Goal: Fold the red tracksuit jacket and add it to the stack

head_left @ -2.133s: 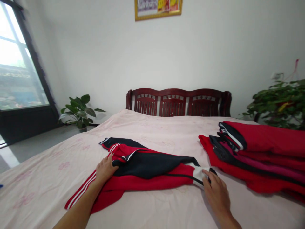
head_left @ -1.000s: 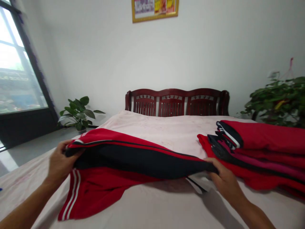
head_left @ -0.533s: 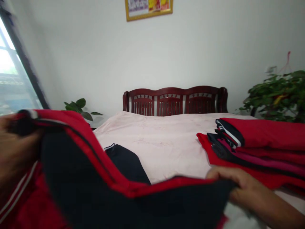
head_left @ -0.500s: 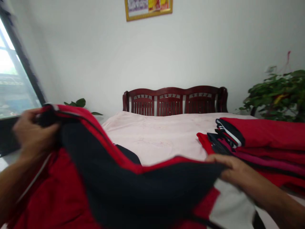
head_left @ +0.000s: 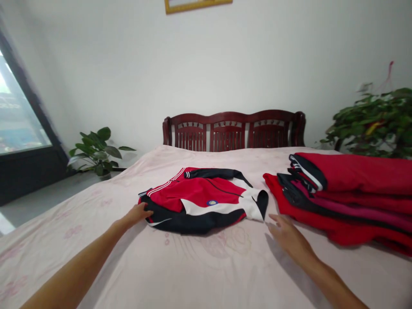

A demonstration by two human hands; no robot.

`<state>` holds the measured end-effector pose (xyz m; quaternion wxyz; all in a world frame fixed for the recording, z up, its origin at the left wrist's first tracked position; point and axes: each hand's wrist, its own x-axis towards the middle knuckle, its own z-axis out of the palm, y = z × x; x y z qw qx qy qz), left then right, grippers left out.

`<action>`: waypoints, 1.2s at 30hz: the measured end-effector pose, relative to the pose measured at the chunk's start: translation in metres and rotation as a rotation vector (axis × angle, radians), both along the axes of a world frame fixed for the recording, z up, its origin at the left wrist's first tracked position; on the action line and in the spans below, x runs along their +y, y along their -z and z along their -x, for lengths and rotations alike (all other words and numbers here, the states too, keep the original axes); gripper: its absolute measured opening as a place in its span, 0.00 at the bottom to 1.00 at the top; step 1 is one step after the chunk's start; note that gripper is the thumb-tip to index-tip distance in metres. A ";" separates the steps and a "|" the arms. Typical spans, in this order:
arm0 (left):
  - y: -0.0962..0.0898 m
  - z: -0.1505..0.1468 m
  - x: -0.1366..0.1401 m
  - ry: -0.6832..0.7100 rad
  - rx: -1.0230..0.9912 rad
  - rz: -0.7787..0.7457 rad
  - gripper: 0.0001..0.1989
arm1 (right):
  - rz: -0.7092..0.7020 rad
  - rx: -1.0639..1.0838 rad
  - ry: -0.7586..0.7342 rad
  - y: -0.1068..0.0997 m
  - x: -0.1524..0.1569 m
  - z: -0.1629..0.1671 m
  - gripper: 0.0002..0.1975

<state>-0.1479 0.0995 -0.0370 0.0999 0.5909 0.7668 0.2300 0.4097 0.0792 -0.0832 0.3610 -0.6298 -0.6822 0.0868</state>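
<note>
A red, white and navy zip-up track jacket (head_left: 199, 195) lies spread front side up on the bed, its collar pointing right and a round badge on its chest. One navy sleeve runs along the near side, the other along the far side. At the left end my left hand (head_left: 137, 214) pinches the near edge by the cuff and hem; some fingertips are hidden. Just off the white collar's near tip is my right hand (head_left: 286, 234), fingers apart and holding nothing.
A stack of folded red, magenta and navy clothes (head_left: 360, 201) sits on the bed at right. The pink flowered sheet (head_left: 206, 266) covers the bed. Beyond are a dark wooden headboard (head_left: 228, 131), a potted plant (head_left: 99, 150) at left and a leafy plant (head_left: 376, 124) at right.
The jacket, held up by both hands in front of me, has come down flat onto the bed. My right hand has let go of it; both hands are lower and farther forward.
</note>
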 end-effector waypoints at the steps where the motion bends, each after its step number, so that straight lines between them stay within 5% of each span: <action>1: 0.009 0.001 -0.005 0.019 0.008 0.013 0.19 | -0.048 -0.047 -0.033 0.006 -0.010 0.010 0.19; 9: 0.022 -0.007 -0.042 0.548 0.086 -0.023 0.26 | -0.341 -0.433 -0.286 0.011 -0.031 0.094 0.33; 13: 0.020 -0.014 -0.050 0.495 0.209 -0.162 0.09 | -0.357 -0.524 -0.309 0.001 -0.013 0.121 0.26; 16: 0.002 -0.022 -0.060 0.416 0.256 -0.350 0.06 | -0.300 -0.498 -0.334 -0.011 -0.001 0.128 0.17; 20: -0.045 -0.039 -0.079 0.427 0.316 -0.605 0.06 | -0.285 -0.453 -0.324 -0.029 0.000 0.113 0.16; 23: -0.066 -0.052 -0.082 0.422 0.344 -0.653 0.06 | -0.308 -0.375 -0.320 -0.038 -0.010 0.088 0.16; 26: -0.049 -0.059 -0.069 0.437 0.374 -0.514 0.07 | -0.252 -0.340 -0.408 -0.038 -0.032 0.067 0.16; 30: 0.007 -0.052 -0.048 0.492 0.407 -0.260 0.12 | -0.078 -0.364 -0.492 -0.026 -0.066 0.049 0.18; 34: 0.038 -0.035 -0.029 0.217 0.433 -0.164 0.30 | -0.068 -0.367 -0.511 -0.012 -0.079 0.037 0.37; 36: 0.040 -0.027 -0.018 0.049 0.388 -0.118 0.33 | -0.106 -0.394 -0.458 -0.007 -0.074 0.034 0.37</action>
